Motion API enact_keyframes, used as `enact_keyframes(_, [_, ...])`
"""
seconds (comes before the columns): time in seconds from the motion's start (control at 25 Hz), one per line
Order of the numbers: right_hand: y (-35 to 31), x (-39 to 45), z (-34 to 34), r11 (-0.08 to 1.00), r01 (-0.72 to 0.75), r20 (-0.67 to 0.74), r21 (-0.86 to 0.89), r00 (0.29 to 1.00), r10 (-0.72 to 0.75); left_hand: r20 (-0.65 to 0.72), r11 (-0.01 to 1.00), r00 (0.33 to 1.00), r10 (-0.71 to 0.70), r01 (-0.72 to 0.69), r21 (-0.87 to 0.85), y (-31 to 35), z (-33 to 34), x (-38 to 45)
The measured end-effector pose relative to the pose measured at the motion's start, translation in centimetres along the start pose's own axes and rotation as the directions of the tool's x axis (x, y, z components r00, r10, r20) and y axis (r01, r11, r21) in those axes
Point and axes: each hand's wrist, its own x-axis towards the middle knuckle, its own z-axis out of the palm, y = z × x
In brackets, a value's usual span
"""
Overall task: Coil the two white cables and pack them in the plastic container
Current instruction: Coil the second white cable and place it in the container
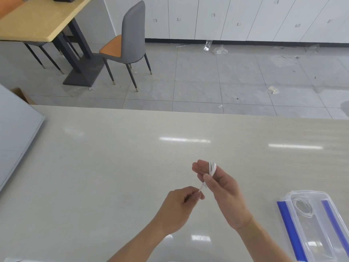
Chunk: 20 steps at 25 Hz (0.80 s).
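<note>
A white cable is wound in loops around the fingers of my right hand, which is raised above the table with the thumb pressed on the loops. My left hand pinches the cable's loose end just below and to the left of the right hand. A clear plastic container with blue clips lies at the right edge of the table. Inside it rests a second white cable, coiled.
The pale table stretches wide in front of me. A flat grey board lies at its left edge. Beyond the table are a tiled floor with scraps, a grey and orange chair and a wooden table.
</note>
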Motion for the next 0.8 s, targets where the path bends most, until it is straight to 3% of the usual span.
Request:
enact_keyframes(0.2, [1.1,-0.1,-1.0,0.934,-0.002,0.046,-0.356,0.999,0.019,0.095,0.972,0.995,0.033,-0.054,0.227,1.4,-1.2,-1.2])
enact_keyframes(0.36, [2.0,-0.3,-0.9,0.709,0.058,0.173,-0.703,0.981,0.092,0.146,0.850,0.988,0.056,-0.123,0.512,2.4,-3.3,-1.2])
enact_keyframes(0.52, [2.4,-0.6,-0.7,0.581,0.148,0.220,-0.800,0.974,0.055,0.199,0.741,0.974,0.111,-0.215,0.636,3.2,-5.1,-1.2])
enact_keyframes(0.68, [1.2,-1.1,-0.9,0.599,0.090,0.251,-0.795,0.949,0.190,0.208,0.727,0.966,0.156,-0.255,0.638,3.6,-7.2,-0.9])
enact_keyframes(0.8, [0.2,-1.5,-1.0,0.746,-0.042,0.318,-0.665,0.887,0.334,0.229,0.759,0.960,0.159,-0.268,0.593,3.8,-8.5,-0.2])
